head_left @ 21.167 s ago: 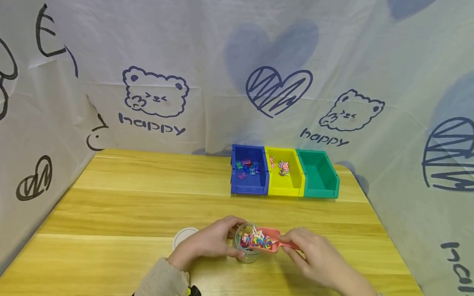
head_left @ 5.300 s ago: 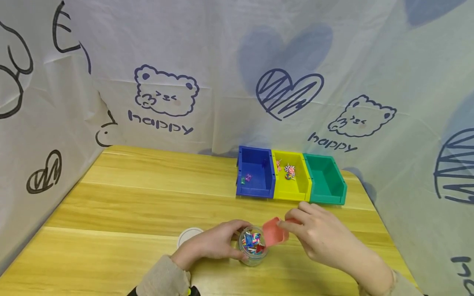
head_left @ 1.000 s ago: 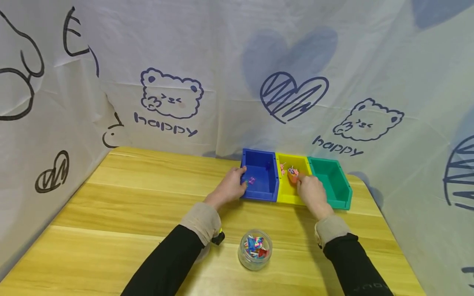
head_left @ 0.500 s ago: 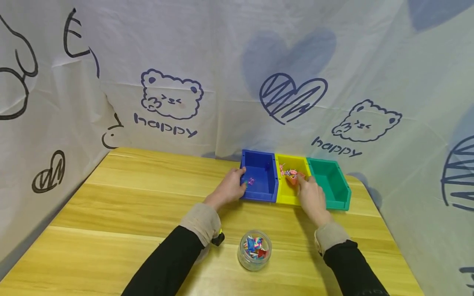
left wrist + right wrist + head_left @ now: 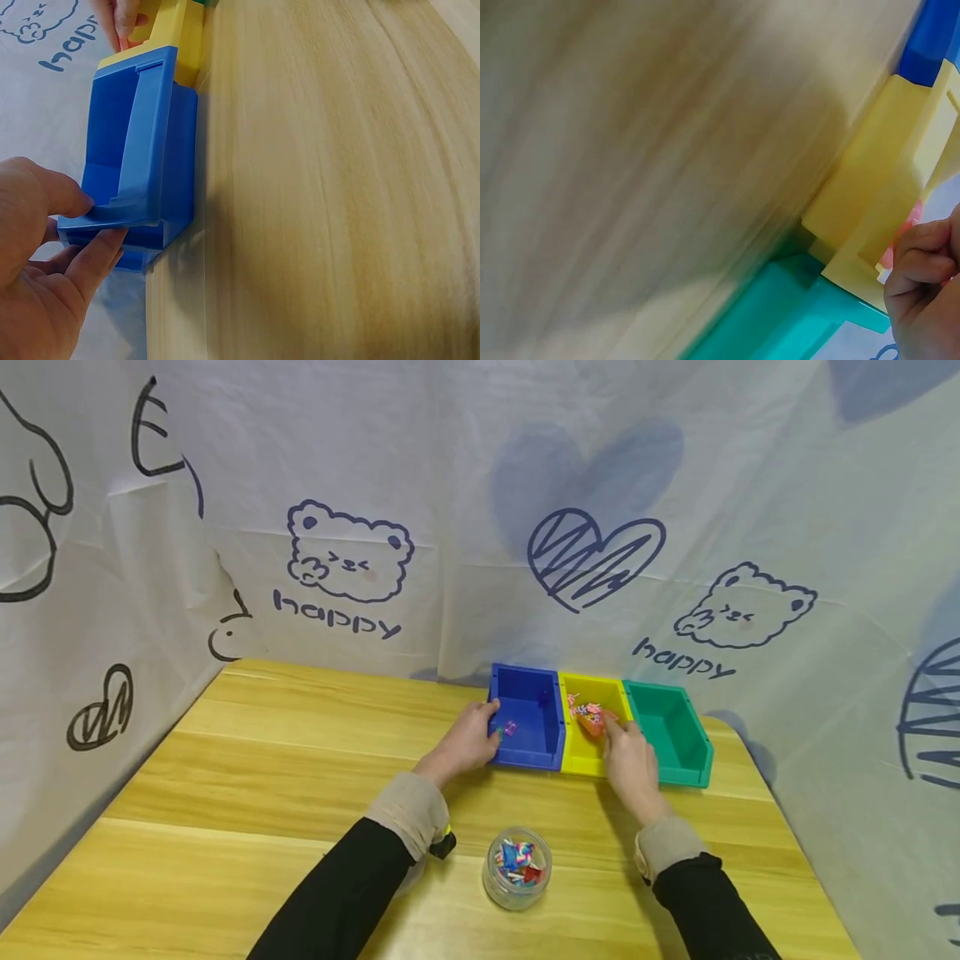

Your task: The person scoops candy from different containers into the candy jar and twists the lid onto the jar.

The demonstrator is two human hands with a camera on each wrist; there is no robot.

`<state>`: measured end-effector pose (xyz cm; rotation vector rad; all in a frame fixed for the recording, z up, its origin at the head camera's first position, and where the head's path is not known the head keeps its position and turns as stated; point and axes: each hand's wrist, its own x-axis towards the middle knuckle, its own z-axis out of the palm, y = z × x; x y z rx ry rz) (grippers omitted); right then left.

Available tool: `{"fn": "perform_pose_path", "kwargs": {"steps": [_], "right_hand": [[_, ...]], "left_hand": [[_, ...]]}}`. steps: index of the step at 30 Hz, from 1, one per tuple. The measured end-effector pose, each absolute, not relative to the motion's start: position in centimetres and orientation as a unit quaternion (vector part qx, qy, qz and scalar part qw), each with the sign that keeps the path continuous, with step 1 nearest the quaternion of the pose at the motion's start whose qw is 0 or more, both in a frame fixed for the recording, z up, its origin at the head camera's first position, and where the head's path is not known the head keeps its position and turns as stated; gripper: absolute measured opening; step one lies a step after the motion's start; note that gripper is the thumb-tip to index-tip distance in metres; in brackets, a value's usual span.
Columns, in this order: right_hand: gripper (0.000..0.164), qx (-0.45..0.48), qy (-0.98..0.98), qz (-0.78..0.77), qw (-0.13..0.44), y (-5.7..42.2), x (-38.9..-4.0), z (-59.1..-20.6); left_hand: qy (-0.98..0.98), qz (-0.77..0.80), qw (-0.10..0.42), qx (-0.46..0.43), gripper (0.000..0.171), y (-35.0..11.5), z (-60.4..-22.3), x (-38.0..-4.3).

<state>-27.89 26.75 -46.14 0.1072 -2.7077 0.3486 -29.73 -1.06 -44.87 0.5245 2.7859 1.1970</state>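
My left hand [image 5: 467, 739] grips the left wall of the blue bin [image 5: 531, 739]; in the left wrist view the thumb [image 5: 64, 196] lies inside the rim and fingers outside. A few small clear candies [image 5: 510, 727] lie in that bin. My right hand [image 5: 632, 764] holds a pink scoop [image 5: 592, 725] low inside the yellow bin [image 5: 577, 757]. Tiny striped lollipops [image 5: 588, 709] lie at the scoop's mouth. The right wrist view shows the curled fingers [image 5: 922, 262] at the yellow bin's front, with the scoop [image 5: 901, 236] mostly hidden.
A lidless glass jar [image 5: 516, 893] with mixed candies and lollipops stands on the wooden table [image 5: 225, 793] between the forearms. The green bin [image 5: 675, 735] joins the yellow one on the right. A round lid [image 5: 412, 878] is mostly covered by the left sleeve.
Both hands have left the jar for the bins. Most candies have gone from the blue bin since the oldest frame. Over the last second the scoop has dipped lower, its lollipops shifting leftward.
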Motion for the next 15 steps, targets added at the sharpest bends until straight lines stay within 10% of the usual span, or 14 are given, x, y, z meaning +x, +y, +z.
{"fn": "perform_pose_path", "kwargs": {"steps": [15], "right_hand": [[0.034,0.036,-0.973,0.108,0.199,26.47,-28.7,-46.12]], "left_hand": [[0.903,0.393,0.039,0.17,0.061,-1.19,-44.81,-29.62]]}}
